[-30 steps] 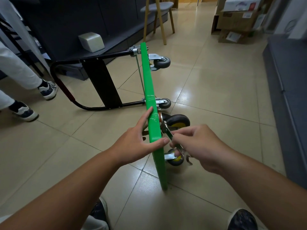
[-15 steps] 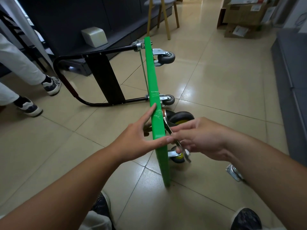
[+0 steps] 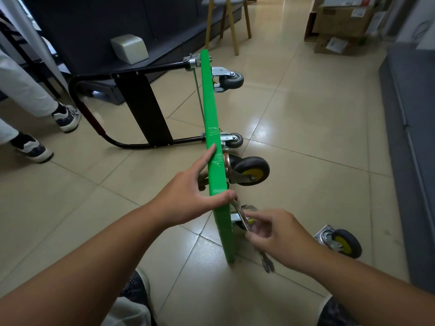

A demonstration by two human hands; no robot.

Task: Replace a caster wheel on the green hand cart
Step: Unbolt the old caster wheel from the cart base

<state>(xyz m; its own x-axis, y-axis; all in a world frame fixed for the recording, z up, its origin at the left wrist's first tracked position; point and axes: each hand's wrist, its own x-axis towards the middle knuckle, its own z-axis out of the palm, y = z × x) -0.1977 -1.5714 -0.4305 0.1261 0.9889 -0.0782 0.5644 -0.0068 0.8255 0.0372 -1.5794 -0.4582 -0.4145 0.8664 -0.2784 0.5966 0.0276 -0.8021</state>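
The green hand cart [image 3: 209, 107] stands on its edge on the tiled floor, wheels facing right, its black handle [image 3: 98, 128] lying to the left. My left hand [image 3: 188, 196] grips the deck's top edge, thumb over it and forefinger stretched along it. My right hand [image 3: 275, 234] holds a metal wrench [image 3: 244, 220] whose head sits at the deck's underside just below my left thumb. A large black caster with a yellow hub [image 3: 250, 171] is mounted on the deck above it. Another yellow-hub caster [image 3: 339, 241] lies loose on the floor at the right.
Two small grey casters [image 3: 231, 80] [image 3: 234, 140] sit on the cart's far end. A person's legs and sneakers [image 3: 67, 116] stand at the left. A dark sofa base with a white box [image 3: 129, 48], a wooden stool [image 3: 226, 22], cardboard boxes [image 3: 341, 22] and a grey couch edge [image 3: 412, 137] surround the floor.
My right hand has swung the wrench handle down and toward me. The view has shifted back, and the loose caster on the right floor has come fully into sight.
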